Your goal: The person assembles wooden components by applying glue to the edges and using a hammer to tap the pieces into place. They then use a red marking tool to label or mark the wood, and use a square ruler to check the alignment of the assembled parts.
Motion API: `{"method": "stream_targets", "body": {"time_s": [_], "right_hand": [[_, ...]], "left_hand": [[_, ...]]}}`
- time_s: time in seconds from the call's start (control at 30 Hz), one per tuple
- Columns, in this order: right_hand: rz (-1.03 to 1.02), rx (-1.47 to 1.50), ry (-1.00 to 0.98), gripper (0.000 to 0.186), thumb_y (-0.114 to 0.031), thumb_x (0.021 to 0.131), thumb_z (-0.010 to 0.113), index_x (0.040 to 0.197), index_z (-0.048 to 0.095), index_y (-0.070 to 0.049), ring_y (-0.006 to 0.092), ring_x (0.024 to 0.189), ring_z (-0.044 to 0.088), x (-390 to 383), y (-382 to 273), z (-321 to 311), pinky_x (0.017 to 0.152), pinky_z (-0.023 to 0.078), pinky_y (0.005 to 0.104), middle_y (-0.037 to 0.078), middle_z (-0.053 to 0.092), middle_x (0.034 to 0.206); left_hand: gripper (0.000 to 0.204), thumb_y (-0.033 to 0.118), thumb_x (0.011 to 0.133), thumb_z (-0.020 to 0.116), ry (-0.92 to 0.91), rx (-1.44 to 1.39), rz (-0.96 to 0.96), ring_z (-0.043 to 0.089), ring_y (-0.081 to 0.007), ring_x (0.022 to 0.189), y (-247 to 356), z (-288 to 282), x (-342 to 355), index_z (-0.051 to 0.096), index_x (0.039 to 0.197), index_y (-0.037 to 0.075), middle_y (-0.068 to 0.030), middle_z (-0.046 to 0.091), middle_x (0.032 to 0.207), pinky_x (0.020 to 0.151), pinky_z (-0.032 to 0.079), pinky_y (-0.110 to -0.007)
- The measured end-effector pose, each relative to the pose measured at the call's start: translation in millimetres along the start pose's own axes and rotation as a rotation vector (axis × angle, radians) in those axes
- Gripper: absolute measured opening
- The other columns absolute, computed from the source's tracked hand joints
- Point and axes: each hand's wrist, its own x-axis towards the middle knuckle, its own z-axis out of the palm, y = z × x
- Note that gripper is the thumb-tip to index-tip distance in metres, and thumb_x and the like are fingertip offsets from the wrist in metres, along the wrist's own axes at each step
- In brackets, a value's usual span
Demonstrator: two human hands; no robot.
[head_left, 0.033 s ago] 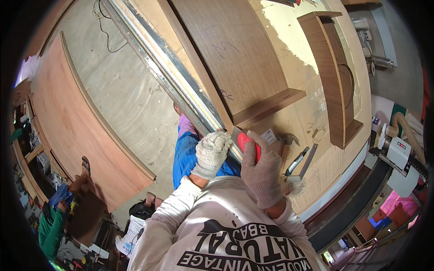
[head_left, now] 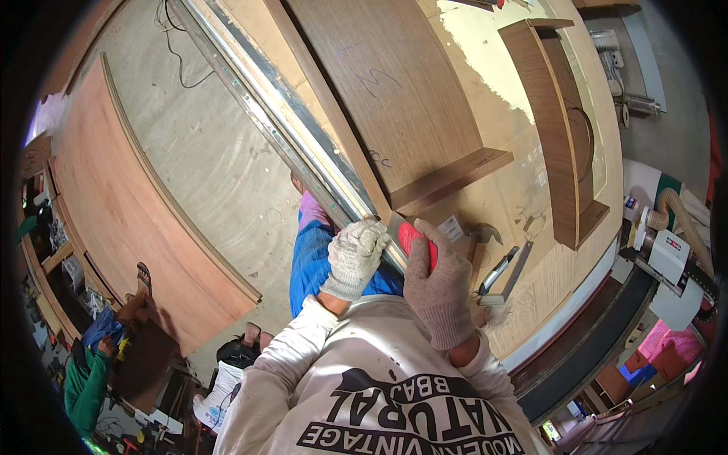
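My right hand (head_left: 440,292), in a greyish-brown knitted glove, grips what looks like a putty knife (head_left: 422,246) by its red handle. The metal blade is up against the near corner of a shallow brown wood-grain box (head_left: 409,91) with pen marks on its panel. Beside it, my left hand (head_left: 353,262) in a white knitted glove is closed at the bench's metal-edged side (head_left: 303,168), close to the blade. Whatever its curled fingers may hold is hidden.
Right of my hands lie a hammer (head_left: 485,232), a utility knife (head_left: 500,268) and a try square (head_left: 519,271). Beyond stands a curved brown wooden piece (head_left: 543,114). A white machine with a hose (head_left: 670,259) is far right. Left are a reddish plywood sheet (head_left: 144,212) and another person's green sleeve (head_left: 87,390).
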Motion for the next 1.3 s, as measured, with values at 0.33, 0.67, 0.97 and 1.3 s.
{"method": "stream_targets", "body": {"time_s": [0.33,0.67,0.97,1.3], "right_hand": [[-0.009,-0.006,0.004,0.024,-0.013,0.097,0.061,0.116,0.066,0.001,0.0421,0.085,0.073,1,-4,3,0.072,0.059,0.0463,0.027,0.073,0.092],[0.004,-0.039,-0.023,0.024,-0.015,0.099,0.058,0.115,0.066,0.0,0.0423,0.08,0.073,1,-8,1,0.069,0.058,0.0478,0.025,0.072,0.088],[-0.022,-0.051,-0.004,0.026,-0.016,0.099,0.058,0.119,0.065,-0.001,0.0419,0.082,0.074,-4,1,8,0.071,0.059,0.0477,0.026,0.073,0.091],[-0.025,0.007,0.037,0.027,-0.017,0.098,0.059,0.12,0.064,-0.002,0.0411,0.086,0.073,-5,2,12,0.074,0.059,0.0469,0.025,0.073,0.092]], "left_hand": [[0.019,0.017,0.085,0.077,-0.027,-0.01,-0.209,0.07,-0.0319,0.088,3,-12,-6,0.069,0.099,0.008,-0.0102,0.07,0.092,0.074,0.056,-0.043],[0.048,-0.004,0.081,0.064,0.068,-0.157,-0.048,0.065,-0.0388,0.109,0,-37,15,0.059,0.128,0.003,-0.021,0.066,0.118,0.095,0.053,-0.043],[0.076,0.0,0.066,0.073,-0.122,-0.221,0.286,0.062,-0.0375,0.119,27,-39,51,0.053,0.14,0.001,-0.0198,0.063,0.128,0.103,0.049,-0.045],[0.047,0.025,0.078,0.076,0.117,-0.017,0.21,0.065,-0.0354,0.099,41,-25,40,0.065,0.119,0.003,-0.0143,0.068,0.105,0.086,0.051,-0.047]]}}
